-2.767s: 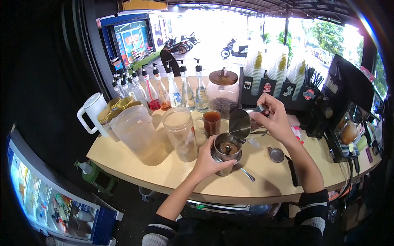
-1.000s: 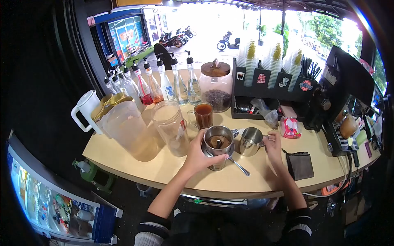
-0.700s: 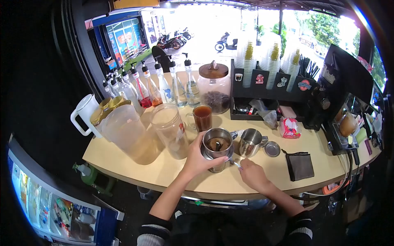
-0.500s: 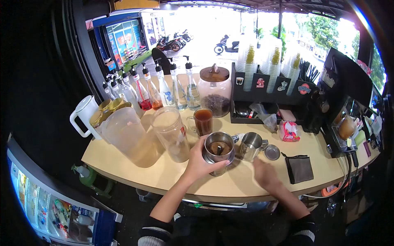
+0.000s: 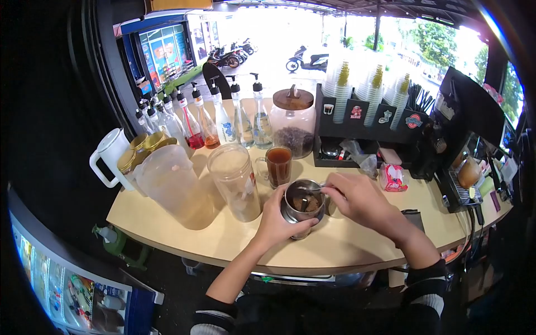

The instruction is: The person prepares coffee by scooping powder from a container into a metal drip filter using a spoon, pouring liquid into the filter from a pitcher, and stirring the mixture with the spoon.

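Note:
My left hand (image 5: 279,218) wraps around a metal drip coffee filter (image 5: 288,209), which sits on top of a small glass (image 5: 302,234). Brown grounds (image 5: 314,204) lie inside the filter, with a dark upright piece in the middle. At the filter's far right rim, my right hand (image 5: 357,201) pinches a thin metal piece (image 5: 316,188); it resembles a spoon handle, but its full shape is hidden. Behind the filter stands a glass mug of reddish-brown drink (image 5: 278,165). The right hand and forearm cover most of the metal pitcher and the round lid.
A plastic pitcher (image 5: 173,190) and a clear jar (image 5: 233,181) stand at left. Behind them are pump bottles (image 5: 225,125) and a wooden-lidded jar (image 5: 293,125). Further right are a black cup organizer (image 5: 357,125), a pink packet (image 5: 393,177) and an espresso machine (image 5: 463,184).
My right hand has moved up and left from beside the metal pitcher to the filter's rim. The left hand, filter and glass appear slightly further right in view.

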{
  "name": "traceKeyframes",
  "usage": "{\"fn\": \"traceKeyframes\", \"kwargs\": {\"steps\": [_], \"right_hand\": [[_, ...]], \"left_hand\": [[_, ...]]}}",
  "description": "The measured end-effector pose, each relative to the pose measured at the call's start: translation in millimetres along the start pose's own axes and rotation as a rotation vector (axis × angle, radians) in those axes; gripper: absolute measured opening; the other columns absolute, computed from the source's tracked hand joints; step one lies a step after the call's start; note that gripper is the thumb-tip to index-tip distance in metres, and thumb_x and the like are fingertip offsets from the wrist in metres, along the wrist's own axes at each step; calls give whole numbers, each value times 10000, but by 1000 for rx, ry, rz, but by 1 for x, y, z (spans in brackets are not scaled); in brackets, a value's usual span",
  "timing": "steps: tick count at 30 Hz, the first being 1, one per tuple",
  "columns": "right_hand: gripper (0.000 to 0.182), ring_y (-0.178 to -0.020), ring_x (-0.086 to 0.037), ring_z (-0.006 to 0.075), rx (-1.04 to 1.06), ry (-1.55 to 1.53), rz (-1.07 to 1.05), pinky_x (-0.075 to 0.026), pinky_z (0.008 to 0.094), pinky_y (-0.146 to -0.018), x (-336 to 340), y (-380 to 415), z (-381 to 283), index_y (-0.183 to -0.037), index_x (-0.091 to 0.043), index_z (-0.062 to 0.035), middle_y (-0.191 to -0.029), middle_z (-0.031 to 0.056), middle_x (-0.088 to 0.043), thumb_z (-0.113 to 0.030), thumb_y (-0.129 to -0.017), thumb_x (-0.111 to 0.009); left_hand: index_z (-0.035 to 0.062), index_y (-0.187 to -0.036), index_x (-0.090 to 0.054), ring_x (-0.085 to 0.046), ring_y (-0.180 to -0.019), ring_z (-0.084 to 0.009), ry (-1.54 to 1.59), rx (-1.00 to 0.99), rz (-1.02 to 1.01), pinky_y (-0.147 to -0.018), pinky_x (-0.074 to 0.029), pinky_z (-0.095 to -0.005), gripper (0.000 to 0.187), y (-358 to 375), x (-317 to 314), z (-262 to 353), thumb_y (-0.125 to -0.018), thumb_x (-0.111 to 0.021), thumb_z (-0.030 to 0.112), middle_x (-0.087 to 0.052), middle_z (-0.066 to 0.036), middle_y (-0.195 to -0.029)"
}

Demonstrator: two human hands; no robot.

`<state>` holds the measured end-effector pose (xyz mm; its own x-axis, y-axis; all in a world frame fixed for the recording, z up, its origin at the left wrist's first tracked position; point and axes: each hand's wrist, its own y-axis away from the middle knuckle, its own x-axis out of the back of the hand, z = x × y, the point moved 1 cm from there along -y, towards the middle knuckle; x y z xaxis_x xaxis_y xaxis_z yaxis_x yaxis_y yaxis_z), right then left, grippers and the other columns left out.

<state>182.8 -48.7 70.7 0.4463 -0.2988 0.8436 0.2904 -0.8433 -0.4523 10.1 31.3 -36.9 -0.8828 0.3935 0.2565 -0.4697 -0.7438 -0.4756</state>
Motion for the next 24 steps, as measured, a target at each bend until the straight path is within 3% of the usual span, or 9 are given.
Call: {"fn": "traceKeyframes", "kwargs": {"steps": [1, 3, 7, 9, 12, 24], "right_hand": [[115, -768, -591, 378, -6, 0, 1, -450, 451, -638, 1, -7, -2, -905, -530, -14, -770, 160, -575, -119, -885, -570], [116, -748, -583, 382, -104, -325, -79, -456, 446, -642, 2, -17, -5, -915, -576, -8, -778, 166, -582, -119, -882, -586], [136, -748, -580, 372, 64, -343, 1, -471, 434, -659, -10, -22, 9, -931, -614, 4, -821, 171, -592, -122, -882, -598], [164, -775, -582, 366, 127, -173, 18, -482, 420, -698, -11, -22, 12, -958, -612, 11, -877, 173, -598, -137, -886, -601], [148, -803, -581, 372, 186, -274, -70, -482, 418, -728, -8, -19, 7, -949, -597, 13, -895, 169, -590, -122, -891, -584], [111, -826, -576, 356, 225, -147, -30, -478, 420, -723, -5, -12, 7, -972, -563, -20, -869, 144, -571, -76, -877, -579]], "left_hand": [[2, -1211, -492, -605, -1053, -202, 9, 9, -2, -949, -457, -344, 796, 1, 0, -1, -559, -882, 241, -620, -116, -1124], [3, -1217, -487, -601, -1059, -203, -7, -9, -9, -949, -457, -345, 803, 0, 0, 0, -561, -883, 242, -613, -117, -1132], [12, -1209, -496, -616, -1042, -247, -14, -40, 42, -927, -471, -370, 805, 1, -1, -3, -554, -878, 281, -619, -147, -1114], [10, -1216, -491, -615, -1044, -249, -5, -45, 41, -928, -470, -371, 814, 1, -1, -4, -553, -878, 282, -617, -148, -1119], [7, -1222, -487, -614, -1047, -252, 0, -50, 35, -929, -470, -372, 823, 0, -2, -4, -553, -880, 283, -615, -150, -1119], [6, -1222, -481, -603, -1059, -257, 5, -24, 32, -933, -466, -372, 827, 1, -2, -6, -554, -880, 284, -605, -156, -1123]]}}
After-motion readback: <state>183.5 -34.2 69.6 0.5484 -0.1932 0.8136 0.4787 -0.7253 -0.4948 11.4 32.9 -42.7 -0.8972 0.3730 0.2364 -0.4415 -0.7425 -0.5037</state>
